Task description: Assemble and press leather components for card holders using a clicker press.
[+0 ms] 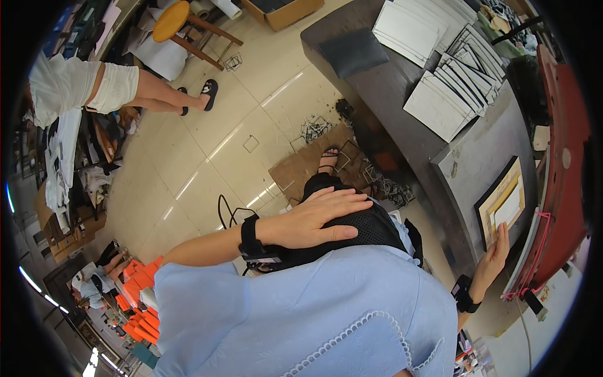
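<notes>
My left hand [326,217] lies flat, fingers stretched out, over black mesh fabric [377,227] at my lap, with nothing in its grip. On the grey metal worktop to the right, my right hand [492,261] reaches with extended fingers to a flat rectangular piece. That piece has a black border, a yellowish board [485,207] and a white panel [507,208]. My right fingertips are at the panel's near edge; whether they press on it I cannot tell. Both wrists wear black straps.
Stacks of white black-edged panels [443,103] and a black sheet [353,52] lie on the dark table. Beside the worktop stands a red machine part [565,151]. Wire-like scraps [316,129] and cardboard [295,160] litter the floor. Another person [113,85] stands left, near a wooden stool [171,22].
</notes>
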Demonstrator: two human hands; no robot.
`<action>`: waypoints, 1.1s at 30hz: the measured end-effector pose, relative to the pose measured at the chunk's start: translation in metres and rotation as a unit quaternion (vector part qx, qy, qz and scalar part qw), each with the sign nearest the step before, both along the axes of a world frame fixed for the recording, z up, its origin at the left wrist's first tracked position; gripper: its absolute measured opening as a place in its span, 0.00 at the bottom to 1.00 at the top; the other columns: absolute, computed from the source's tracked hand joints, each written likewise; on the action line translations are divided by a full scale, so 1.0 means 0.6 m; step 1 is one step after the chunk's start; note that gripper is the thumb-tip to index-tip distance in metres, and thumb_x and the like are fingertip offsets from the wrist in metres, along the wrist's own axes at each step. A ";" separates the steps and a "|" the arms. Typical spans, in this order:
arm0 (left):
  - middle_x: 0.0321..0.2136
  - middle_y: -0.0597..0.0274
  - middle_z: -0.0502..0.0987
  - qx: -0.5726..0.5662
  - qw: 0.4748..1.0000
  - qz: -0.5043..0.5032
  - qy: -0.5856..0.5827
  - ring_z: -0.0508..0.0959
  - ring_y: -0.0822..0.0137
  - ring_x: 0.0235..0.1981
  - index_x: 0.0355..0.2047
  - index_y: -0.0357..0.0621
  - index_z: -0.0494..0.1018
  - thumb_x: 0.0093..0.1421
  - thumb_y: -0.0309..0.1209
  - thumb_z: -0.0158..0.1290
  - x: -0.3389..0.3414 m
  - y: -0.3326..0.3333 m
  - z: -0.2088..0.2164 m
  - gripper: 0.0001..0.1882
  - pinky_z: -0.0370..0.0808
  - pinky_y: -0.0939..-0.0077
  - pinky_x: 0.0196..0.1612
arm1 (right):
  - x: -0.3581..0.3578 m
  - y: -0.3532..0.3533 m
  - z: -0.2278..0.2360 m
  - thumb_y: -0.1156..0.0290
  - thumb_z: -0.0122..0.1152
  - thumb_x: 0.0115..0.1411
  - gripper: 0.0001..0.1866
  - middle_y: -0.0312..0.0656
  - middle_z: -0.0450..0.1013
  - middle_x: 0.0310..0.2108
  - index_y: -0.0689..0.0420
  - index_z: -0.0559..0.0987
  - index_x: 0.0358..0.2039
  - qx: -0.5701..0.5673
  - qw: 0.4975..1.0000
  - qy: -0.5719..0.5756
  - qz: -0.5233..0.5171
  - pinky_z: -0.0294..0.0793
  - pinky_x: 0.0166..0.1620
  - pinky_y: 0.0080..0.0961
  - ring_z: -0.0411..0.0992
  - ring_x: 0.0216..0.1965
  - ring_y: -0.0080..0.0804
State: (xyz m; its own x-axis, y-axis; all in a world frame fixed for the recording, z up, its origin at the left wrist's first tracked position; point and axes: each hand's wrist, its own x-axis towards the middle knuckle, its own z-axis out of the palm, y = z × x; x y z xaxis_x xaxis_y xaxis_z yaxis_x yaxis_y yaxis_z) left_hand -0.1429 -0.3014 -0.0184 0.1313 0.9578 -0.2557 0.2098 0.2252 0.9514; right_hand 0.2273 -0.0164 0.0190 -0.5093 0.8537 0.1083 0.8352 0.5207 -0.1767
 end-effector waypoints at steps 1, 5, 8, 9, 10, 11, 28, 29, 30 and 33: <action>0.70 0.56 0.54 0.002 1.000 0.001 0.002 0.50 0.55 0.72 0.70 0.48 0.55 0.70 0.51 0.41 0.000 0.000 0.000 0.33 0.42 0.52 0.72 | 0.001 0.001 -0.001 0.82 0.43 0.67 0.23 0.42 0.67 0.63 0.54 0.72 0.61 0.000 1.000 0.003 0.002 0.62 0.65 0.32 0.65 0.63 0.39; 0.70 0.56 0.55 0.004 1.000 0.007 -0.005 0.50 0.55 0.72 0.70 0.47 0.55 0.71 0.50 0.41 -0.001 0.000 -0.004 0.33 0.41 0.51 0.72 | 0.002 0.001 -0.003 0.83 0.43 0.66 0.24 0.42 0.67 0.63 0.54 0.72 0.61 0.000 1.000 0.015 0.005 0.62 0.65 0.33 0.65 0.63 0.39; 0.69 0.55 0.57 0.001 0.999 0.009 -0.037 0.53 0.56 0.71 0.69 0.44 0.55 0.72 0.49 0.39 -0.011 0.005 -0.008 0.32 0.44 0.56 0.72 | -0.004 -0.005 0.001 0.83 0.42 0.66 0.24 0.42 0.68 0.62 0.55 0.72 0.60 -0.001 1.000 0.021 0.008 0.62 0.65 0.33 0.65 0.63 0.40; 0.69 0.54 0.58 -0.022 0.995 0.035 -0.089 0.54 0.57 0.71 0.69 0.42 0.56 0.72 0.49 0.38 -0.018 0.006 -0.005 0.32 0.45 0.58 0.71 | -0.006 -0.004 0.003 0.84 0.42 0.66 0.24 0.42 0.68 0.62 0.55 0.72 0.60 0.000 1.000 0.020 0.011 0.62 0.65 0.33 0.65 0.63 0.40; 0.68 0.53 0.58 -0.045 0.987 0.059 -0.143 0.55 0.57 0.71 0.68 0.41 0.56 0.73 0.49 0.37 -0.028 0.006 0.002 0.32 0.46 0.60 0.71 | -0.005 -0.003 0.004 0.84 0.42 0.66 0.24 0.42 0.68 0.62 0.55 0.72 0.60 -0.003 1.000 0.022 0.011 0.62 0.65 0.33 0.65 0.63 0.40; 0.68 0.53 0.59 -0.069 0.975 0.081 -0.197 0.56 0.58 0.70 0.68 0.39 0.57 0.73 0.49 0.36 -0.040 0.006 0.005 0.32 0.48 0.62 0.71 | -0.005 -0.001 0.002 0.84 0.42 0.66 0.24 0.42 0.68 0.62 0.55 0.72 0.60 -0.005 1.000 0.023 0.010 0.62 0.65 0.33 0.65 0.63 0.40; 0.56 0.50 0.73 -0.003 0.987 0.148 -0.069 0.73 0.59 0.57 0.61 0.37 0.67 0.74 0.53 0.31 -0.129 0.099 0.038 0.33 0.66 0.65 0.63 | -0.008 -0.001 0.006 0.79 0.44 0.69 0.21 0.43 0.68 0.62 0.54 0.73 0.60 -0.005 1.000 0.005 -0.005 0.63 0.64 0.32 0.65 0.63 0.39; 0.56 0.51 0.73 0.017 0.987 0.131 -0.089 0.73 0.60 0.57 0.61 0.39 0.67 0.73 0.54 0.31 -0.128 0.119 0.044 0.34 0.66 0.66 0.62 | -0.009 0.000 0.007 0.79 0.44 0.69 0.20 0.43 0.68 0.62 0.55 0.73 0.59 -0.002 1.000 0.005 -0.005 0.63 0.64 0.32 0.65 0.62 0.39; 0.56 0.50 0.73 0.012 0.981 0.122 -0.147 0.73 0.59 0.57 0.61 0.38 0.67 0.73 0.56 0.30 -0.128 0.139 0.050 0.35 0.66 0.66 0.62 | -0.011 0.000 0.007 0.78 0.44 0.69 0.20 0.43 0.68 0.62 0.55 0.73 0.59 0.000 1.000 0.005 -0.003 0.62 0.64 0.32 0.65 0.62 0.39; 0.56 0.47 0.73 -0.001 0.944 0.102 -0.314 0.73 0.56 0.57 0.61 0.37 0.67 0.71 0.61 0.26 -0.129 0.199 0.068 0.41 0.67 0.63 0.62 | -0.015 -0.006 0.007 0.78 0.44 0.69 0.19 0.43 0.68 0.62 0.57 0.72 0.59 -0.002 1.000 0.014 -0.006 0.62 0.64 0.33 0.65 0.62 0.40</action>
